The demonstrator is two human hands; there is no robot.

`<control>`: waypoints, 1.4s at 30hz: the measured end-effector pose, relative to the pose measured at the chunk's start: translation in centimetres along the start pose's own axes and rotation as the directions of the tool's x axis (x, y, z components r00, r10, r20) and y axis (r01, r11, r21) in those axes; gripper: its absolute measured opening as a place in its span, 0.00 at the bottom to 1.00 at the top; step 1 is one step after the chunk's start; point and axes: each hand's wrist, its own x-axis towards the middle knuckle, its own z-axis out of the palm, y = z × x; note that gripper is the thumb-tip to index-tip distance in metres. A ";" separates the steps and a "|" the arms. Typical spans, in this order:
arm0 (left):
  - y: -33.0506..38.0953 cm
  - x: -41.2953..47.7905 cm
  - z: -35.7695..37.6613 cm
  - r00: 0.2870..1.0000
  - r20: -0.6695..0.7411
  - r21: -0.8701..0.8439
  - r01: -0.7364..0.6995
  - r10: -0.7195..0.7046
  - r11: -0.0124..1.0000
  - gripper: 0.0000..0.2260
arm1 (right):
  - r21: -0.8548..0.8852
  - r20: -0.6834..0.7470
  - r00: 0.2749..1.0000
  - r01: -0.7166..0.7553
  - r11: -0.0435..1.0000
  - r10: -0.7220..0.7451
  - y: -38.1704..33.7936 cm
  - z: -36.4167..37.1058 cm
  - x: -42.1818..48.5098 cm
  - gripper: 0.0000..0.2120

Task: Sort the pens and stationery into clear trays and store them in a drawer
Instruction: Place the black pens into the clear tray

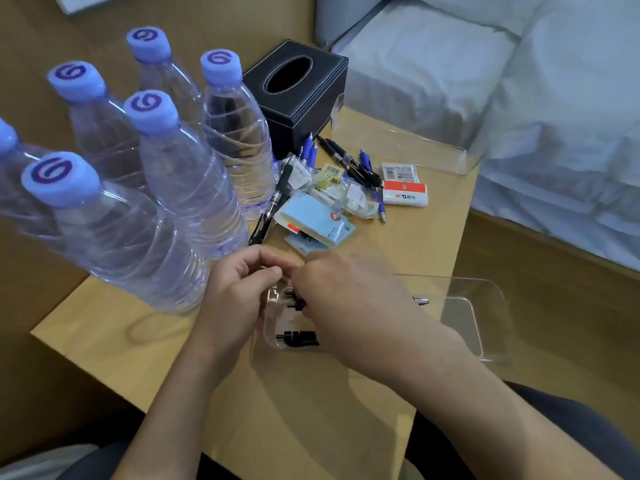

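A clear tray point(485, 306) lies on the near part of the wooden table point(346, 410), with black pens point(298, 336) lying lengthwise in it. My left hand point(239, 296) curls round the tray's left end, thumb against fingertips. My right hand point(349, 299) lies over the tray, its fingers closed on the black pens' ends. One pen tip point(420, 301) pokes out past my right wrist. Further back is a loose pile: blue sticky notes point(318, 220), white erasers point(405, 194), more black pens point(346, 161) and blue pens point(310, 148). A second clear tray point(433, 157) sits behind the pile.
Several water bottles point(183, 174) with blue caps stand close on the left, right beside my left hand. A black tissue box point(301, 95) stands at the back. A bed with white bedding point(519, 98) runs along the right of the table.
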 end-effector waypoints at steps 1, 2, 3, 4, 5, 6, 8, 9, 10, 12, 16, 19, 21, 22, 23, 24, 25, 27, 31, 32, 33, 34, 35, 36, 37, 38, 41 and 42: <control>0.0 0.0 0.0 1.000 -0.001 0.000 -0.005 0.005 1.000 0.16 | 0.007 0.044 0.999 -0.017 1.000 0.017 -0.2 0.1 0.0 0.18; -0.1 0.1 -0.1 1.000 -0.002 0.002 -0.010 0.010 1.000 0.13 | 0.018 0.078 0.997 -0.030 0.999 0.028 -0.3 0.2 -0.1 0.20; -0.2 0.1 0.0 1.000 0.002 0.000 -0.014 0.014 1.000 0.12 | 0.030 0.086 0.996 -0.033 0.999 0.030 -0.4 0.5 -0.1 0.21; -0.2 0.1 0.0 1.000 0.004 -0.002 -0.019 0.019 1.000 0.11 | 0.033 0.078 0.997 -0.026 0.999 0.023 -0.6 0.8 0.0 0.19; -0.2 0.1 0.0 1.000 0.005 -0.002 -0.023 0.023 1.000 0.11 | 0.025 0.069 0.998 -0.014 1.000 0.012 -0.7 1.1 0.1 0.17; -0.2 0.1 0.0 1.000 0.008 -0.002 -0.029 0.029 1.000 0.12 | 0.028 0.068 0.998 0.000 1.000 -0.002 -0.8 1.4 0.2 0.16; -0.2 0.1 -0.1 0.999 0.013 -0.005 -0.032 0.032 0.999 0.12 | 0.067 0.100 0.995 0.004 0.998 -0.011 -0.7 1.4 0.3 0.18; -0.1 0.1 -0.2 0.999 0.015 -0.005 -0.030 0.030 1.000 0.12 | 0.093 0.115 0.993 -0.005 0.996 -0.006 -0.6 1.2 0.3 0.18; -0.1 0.0 -0.2 0.999 0.016 -0.003 -0.028 0.028 1.000 0.12 | 0.118 0.117 0.993 -0.014 0.993 0.000 -0.3 0.8 0.3 0.18; -0.1 0.0 -0.1 0.999 0.008 0.015 -0.032 0.032 0.999 0.11 | 0.159 0.081 0.996 -0.055 0.986 0.043 0.9 -0.3 0.5 0.08; -0.1 -0.1 0.0 0.999 -0.021 0.061 -0.035 0.037 0.998 0.09 | 0.236 -0.184 0.940 -0.240 0.942 0.286 5.6 -3.0 2.1 0.08; -0.2 -0.1 0.1 0.999 -0.036 0.098 -0.021 0.025 0.995 0.09 | 0.218 -0.380 0.814 -0.383 0.897 0.440 10.2 -4.2 5.2 0.10; -0.2 0.0 0.0 0.999 -0.044 0.112 -0.020 0.025 0.994 0.09 | 0.229 -0.369 0.785 -0.442 0.867 0.497 12.8 -4.4 8.0 0.10; -0.2 0.1 0.0 0.999 -0.044 0.119 -0.018 0.023 0.993 0.09 | 0.220 -0.336 0.791 -0.462 0.859 0.511 13.9 -4.4 9.2 0.09; -0.2 0.1 0.0 0.999 -0.044 0.129 -0.014 0.020 0.992 0.09 | 0.198 -0.296 0.802 -0.480 0.855 0.519 14.6 -4.3 10.3 0.09; -0.1 0.2 0.0 0.999 -0.044 0.139 -0.014 0.020 0.990 0.09 | 0.166 -0.260 0.814 -0.492 0.854 0.519 15.1 -4.2 11.2 0.09; -0.1 0.3 -0.1 0.999 -0.045 0.150 -0.014 0.021 0.989 0.09 | 0.128 -0.227 0.826 -0.500 0.856 0.516 15.4 -3.9 11.8 0.10; -0.1 0.5 -0.1 0.999 -0.049 0.172 -0.013 0.022 0.985 0.09 | 0.044 -0.170 0.837 -0.520 0.853 0.520 15.3 -3.1 12.5 0.13; 0.1 0.6 -0.1 0.998 -0.052 0.184 -0.020 0.030 0.983 0.08 | -0.011 -0.155 0.808 -0.577 0.816 0.569 14.8 -1.4 12.5 0.13; 0.2 0.6 -0.1 0.998 -0.053 0.178 -0.026 0.036 0.984 0.08 | 0.010 -0.169 0.795 -0.589 0.808 0.582 14.7 -1.2 12.3 0.13; 0.2 0.6 0.0 0.998 -0.055 0.174 -0.032 0.042 0.984 0.08 | 0.033 -0.175 0.782 -0.603 0.797 0.599 14.6 -1.0 12.1 0.13; 0.3 0.6 0.0 0.997 -0.056 0.171 -0.037 0.047 0.984 0.08 | 0.060 -0.175 0.770 -0.614 0.787 0.614 14.4 -0.9 11.9 0.13; 0.3 0.6 0.0 0.997 -0.057 0.169 -0.041 0.051 0.985 0.08 | 0.097 -0.179 0.756 -0.623 0.776 0.629 14.3 -1.0 11.7 0.13; 0.4 0.6 0.1 0.997 -0.059 0.167 -0.044 0.054 0.985 0.08 | 0.137 -0.201 0.743 -0.623 0.770 0.638 14.0 -1.1 11.3 0.14; 0.3 0.5 0.1 0.996 -0.063 0.166 -0.045 0.056 0.985 0.08 | 0.190 -0.241 0.726 -0.615 0.765 0.644 13.6 -1.3 10.9 0.13; 0.3 0.5 0.1 0.996 -0.068 0.166 -0.046 0.058 0.985 0.08 | 0.256 -0.290 0.705 -0.595 0.762 0.648 13.1 -1.6 10.3 0.12; 0.3 0.4 0.2 0.995 -0.080 0.173 -0.051 0.065 0.984 0.08 | 0.494 -0.411 0.621 -0.464 0.735 0.668 12.0 -2.5 8.1 0.08; 0.4 0.4 0.3 0.994 -0.082 0.172 -0.053 0.068 0.984 0.08 | 0.572 -0.427 0.604 -0.397 0.718 0.673 11.6 -2.7 7.2 0.06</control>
